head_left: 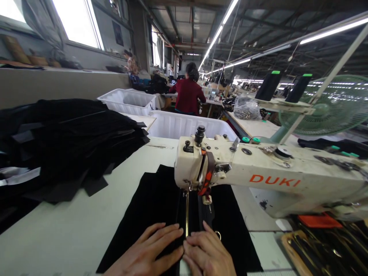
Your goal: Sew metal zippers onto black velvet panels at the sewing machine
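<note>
left hand (146,251) spread flat on black fabric (155,203), right hand (208,253) flat, fingers together, touching zipper (187,216)

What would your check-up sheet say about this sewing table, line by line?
Surface: pale table, flat, carrying the machine and cloth.
Job's things: black fabric lies flat under the needle end of the sewing machine; a gold zipper runs down its middle.
Clutter: pile of black cloth pieces at left; tray of zippers at right.
Grippers: left hand and right hand both lie open on the fabric, meeting at the zipper.
Cables: nothing seen.
Surroundings: white bins behind the table, green fan at right, black thread cones, a person in a red top seated farther back, facing away.
</note>
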Tool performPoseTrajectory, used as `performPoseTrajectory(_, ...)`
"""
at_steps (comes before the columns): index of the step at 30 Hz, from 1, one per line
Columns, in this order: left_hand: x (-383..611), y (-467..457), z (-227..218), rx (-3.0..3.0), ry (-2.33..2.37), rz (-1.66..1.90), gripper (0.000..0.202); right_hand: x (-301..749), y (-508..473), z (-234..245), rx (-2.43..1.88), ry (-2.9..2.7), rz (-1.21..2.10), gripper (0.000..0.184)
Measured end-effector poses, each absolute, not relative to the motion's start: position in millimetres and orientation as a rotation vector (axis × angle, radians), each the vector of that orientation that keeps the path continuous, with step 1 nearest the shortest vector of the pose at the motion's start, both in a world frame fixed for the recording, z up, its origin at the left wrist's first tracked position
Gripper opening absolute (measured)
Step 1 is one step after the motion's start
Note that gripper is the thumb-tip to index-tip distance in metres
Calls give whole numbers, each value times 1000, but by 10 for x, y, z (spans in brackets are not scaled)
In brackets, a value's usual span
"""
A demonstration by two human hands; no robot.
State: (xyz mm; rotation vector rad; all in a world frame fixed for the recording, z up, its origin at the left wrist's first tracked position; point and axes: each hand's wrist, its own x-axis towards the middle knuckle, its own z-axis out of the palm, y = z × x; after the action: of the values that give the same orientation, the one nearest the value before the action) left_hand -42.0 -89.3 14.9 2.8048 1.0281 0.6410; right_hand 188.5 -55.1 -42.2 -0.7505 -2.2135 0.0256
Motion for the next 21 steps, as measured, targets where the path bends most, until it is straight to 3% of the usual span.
performPoseTrajectory(10, -461, -693, 302, 2643, 1132, 504, 81, 1763, -312, -154, -905, -2227, 256, 13)
performPoseTrajectory(16, -538, -532, 148, 2553, 1193, 303, 79, 1717, -150, -114, -999, -2203, 300, 22)
performPoseTrajectory(21, -526, -334, 121, 2546, 1153, 384, 72, 1696, 3, -143, -1082, -2194, 322, 23)
